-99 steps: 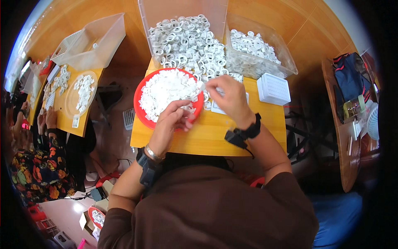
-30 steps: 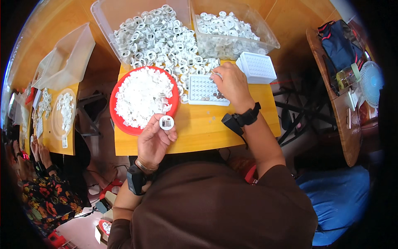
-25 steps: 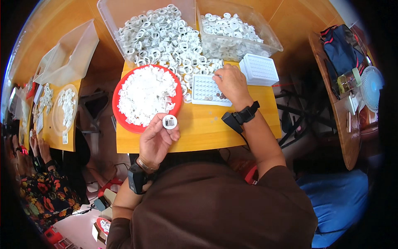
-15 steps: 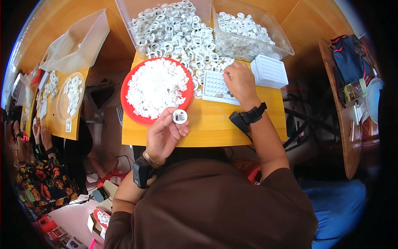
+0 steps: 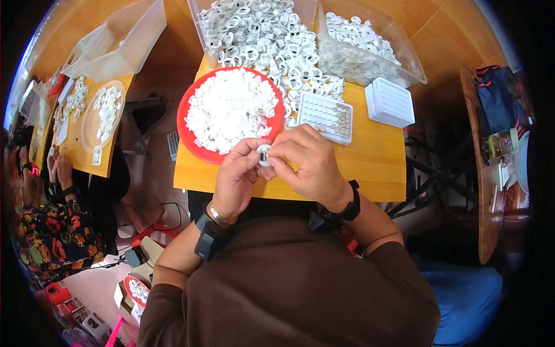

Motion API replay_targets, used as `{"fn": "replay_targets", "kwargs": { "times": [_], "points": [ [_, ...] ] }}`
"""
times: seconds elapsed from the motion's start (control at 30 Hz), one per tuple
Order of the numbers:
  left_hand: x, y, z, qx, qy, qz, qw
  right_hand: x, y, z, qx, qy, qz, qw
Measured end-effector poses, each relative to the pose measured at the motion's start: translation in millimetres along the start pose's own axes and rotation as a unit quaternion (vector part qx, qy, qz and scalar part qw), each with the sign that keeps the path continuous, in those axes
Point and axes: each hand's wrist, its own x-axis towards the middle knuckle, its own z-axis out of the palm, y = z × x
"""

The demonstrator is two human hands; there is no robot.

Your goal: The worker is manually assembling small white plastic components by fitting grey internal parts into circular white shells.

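Note:
A small round white plastic housing [image 5: 263, 155] with a dark slot in its middle is held upright between the thumb and fingers of my left hand [image 5: 234, 179]. My right hand [image 5: 312, 168] meets it from the other side, thumb and forefinger pinched against its face. Whatever those right fingertips hold, if anything, is too small and covered to make out. Just beyond my right hand lies a white tray [image 5: 312, 107] with rows of round pockets, several of them filled with small grey discs like button cells. A red round basin [image 5: 184, 136] heaped with small white plastic pieces [image 5: 231, 110] sits to the left.
Loose white ring-shaped parts [image 5: 295, 72] spill from a clear bin [image 5: 199, 29] at the back. Another clear bin [image 5: 407, 63] stands beside it. Stacked white trays [image 5: 393, 104] sit at the table's right. A co-worker's hands [image 5: 60, 169] are at another table on the left.
My right hand has come back from the pocketed tray to the round housing in my left hand. The housing has moved slightly right, and the whole view has shifted a little.

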Motion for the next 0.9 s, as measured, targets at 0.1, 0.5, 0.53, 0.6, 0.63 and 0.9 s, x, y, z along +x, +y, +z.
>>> {"fn": "replay_targets", "kwargs": {
  "times": [0.1,0.5,0.53,0.6,0.63,0.9],
  "points": [
    [-2.4,-0.7,0.4,0.027,0.006,0.007,1.0,-1.2,-1.1,2.8,-0.035,-0.003,-0.006,0.999],
    [-7.9,2.8,5.1,0.099,-0.003,-0.002,0.995,-6.9,12.2,-0.8,0.221,-0.086,0.202,0.95],
    [-7.9,2.5,4.9,0.103,-0.012,-0.001,0.995,-9.1,14.7,0.4,0.219,-0.086,0.203,0.95],
    [-6.4,0.4,3.0,0.11,-0.018,-0.009,0.994,-14.4,21.9,1.8,0.425,-0.128,0.365,0.818],
    [-6.0,-1.0,1.2,0.119,-0.022,-0.017,0.993,-19.6,25.5,6.1,0.422,-0.125,0.366,0.82],
    [-4.4,-8.0,-12.3,0.023,-0.002,-0.035,0.999,-23.1,39.6,-13.8,0.352,-0.111,0.352,0.86]
  ]
}}
